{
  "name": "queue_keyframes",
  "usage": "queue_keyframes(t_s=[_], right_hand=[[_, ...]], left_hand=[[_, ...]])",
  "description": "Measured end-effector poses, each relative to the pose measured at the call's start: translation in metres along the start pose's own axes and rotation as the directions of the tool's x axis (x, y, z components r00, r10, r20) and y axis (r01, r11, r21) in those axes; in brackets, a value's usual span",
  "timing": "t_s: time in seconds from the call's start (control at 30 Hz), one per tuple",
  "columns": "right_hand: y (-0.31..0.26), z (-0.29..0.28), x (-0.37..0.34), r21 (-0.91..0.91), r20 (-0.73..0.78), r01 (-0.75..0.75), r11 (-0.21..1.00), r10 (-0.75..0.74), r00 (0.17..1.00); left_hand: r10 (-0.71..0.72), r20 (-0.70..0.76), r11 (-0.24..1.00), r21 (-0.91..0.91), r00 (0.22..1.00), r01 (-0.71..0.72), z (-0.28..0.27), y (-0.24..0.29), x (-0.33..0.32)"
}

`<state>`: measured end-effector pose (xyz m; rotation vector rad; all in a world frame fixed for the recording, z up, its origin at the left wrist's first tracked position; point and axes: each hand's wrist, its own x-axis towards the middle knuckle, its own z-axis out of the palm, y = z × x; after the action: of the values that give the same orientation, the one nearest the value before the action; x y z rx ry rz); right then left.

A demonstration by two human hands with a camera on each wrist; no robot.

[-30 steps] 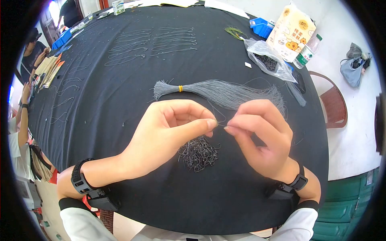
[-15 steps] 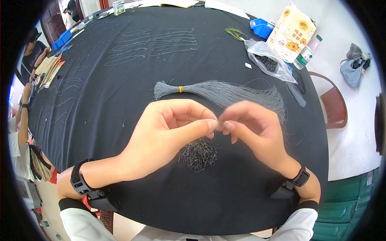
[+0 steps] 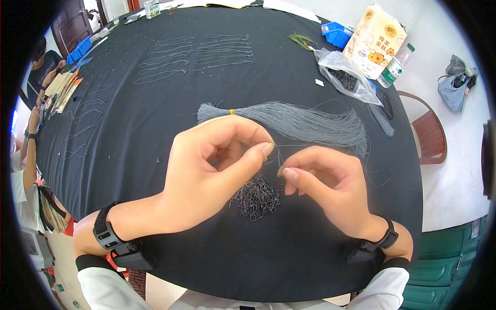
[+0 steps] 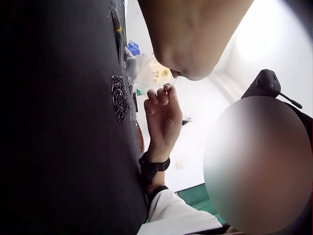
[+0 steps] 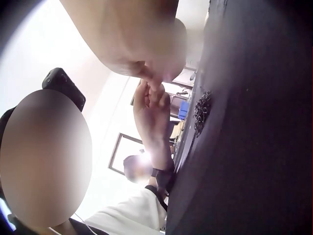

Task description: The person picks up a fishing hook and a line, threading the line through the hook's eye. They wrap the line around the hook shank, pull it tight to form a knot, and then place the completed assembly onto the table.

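Observation:
My left hand [image 3: 206, 173] pinches a thin grey line [image 3: 278, 153] between thumb and index finger. Just to the right and lower, my right hand [image 3: 333, 188] holds the line between its thumb and fingers, so a short stretch runs between the two hands. Whatever small piece may sit at the left fingertips is hidden. On the cloth below lies a heap of small dark hooks [image 3: 257, 201], partly behind the left thumb in the head view. Beyond the hands is a long bundle of grey lines [image 3: 305, 123] bound by a yellow band [image 3: 232, 112].
Looped lines [image 3: 223, 53] lie in two columns farther back on the black-covered table [image 3: 248, 258], others at left. At back right are a plastic bag [image 3: 345, 77] of dark pieces, a tissue pack [image 3: 373, 44], a bottle [image 3: 397, 66] and a blue bin [image 3: 337, 35]. People sit at left.
The right hand first closed in on the left fingertips, then drew down and away, stretching line between them. The left hand has risen slightly toward the bundle.

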<state>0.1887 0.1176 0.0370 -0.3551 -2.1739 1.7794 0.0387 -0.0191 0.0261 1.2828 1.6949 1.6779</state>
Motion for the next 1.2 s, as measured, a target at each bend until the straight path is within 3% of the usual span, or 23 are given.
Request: queue_keyframes(t_s=[0.17, 0.27, 0.37, 0.43, 0.5, 0.57, 0.67, 0.77, 0.97, 1.2], right_hand=[[0.000, 0.002, -0.004, 0.038, -0.005, 0.077, 0.996, -0.077, 0.997], [-0.003, 0.006, -0.007, 0.138, -0.056, 0.036, 0.990, -0.029, 0.998], [-0.007, 0.005, -0.009, 0.166, -0.023, -0.039, 0.985, 0.044, 0.999], [-0.007, 0.005, -0.009, -0.032, -0.048, 0.055, 0.998, -0.056, 0.997], [-0.006, 0.005, -0.008, -0.230, -0.052, 0.196, 0.953, -0.213, 0.976], [-0.005, 0.004, -0.006, -0.419, -0.019, 0.368, 0.830, -0.413, 0.910], [-0.011, 0.001, -0.004, -0.586, 0.068, 0.508, 0.631, -0.587, 0.807], [-0.013, -0.001, -0.003, -0.647, 0.052, 0.510, 0.567, -0.634, 0.772], [-0.007, -0.009, 0.006, -0.649, 0.027, 0.511, 0.564, -0.654, 0.756], [-0.003, -0.013, 0.010, -0.592, 0.039, 0.500, 0.632, -0.597, 0.801]], left_hand=[[0.244, 0.028, 0.922, 0.304, 0.969, -0.241, -0.004, -0.005, 0.002], [0.419, 0.047, 0.834, 0.376, 0.907, -0.405, -0.003, -0.005, 0.005], [0.508, 0.075, 0.759, 0.431, 0.858, -0.487, -0.003, -0.007, 0.007], [0.551, 0.098, 0.711, 0.464, 0.829, -0.528, -0.004, -0.008, 0.008], [0.577, 0.127, 0.673, 0.486, 0.807, -0.558, -0.004, -0.007, 0.008], [0.596, 0.157, 0.643, 0.493, 0.787, -0.586, -0.005, -0.005, 0.008], [0.653, 0.191, 0.584, 0.489, 0.733, -0.648, -0.003, -0.008, 0.009], [0.720, 0.218, 0.511, 0.476, 0.659, -0.716, -0.001, -0.010, 0.009], [0.719, 0.250, 0.511, 0.442, 0.649, -0.737, 0.002, -0.009, 0.007], [0.702, 0.239, 0.557, 0.402, 0.670, -0.727, 0.002, -0.008, 0.006]])
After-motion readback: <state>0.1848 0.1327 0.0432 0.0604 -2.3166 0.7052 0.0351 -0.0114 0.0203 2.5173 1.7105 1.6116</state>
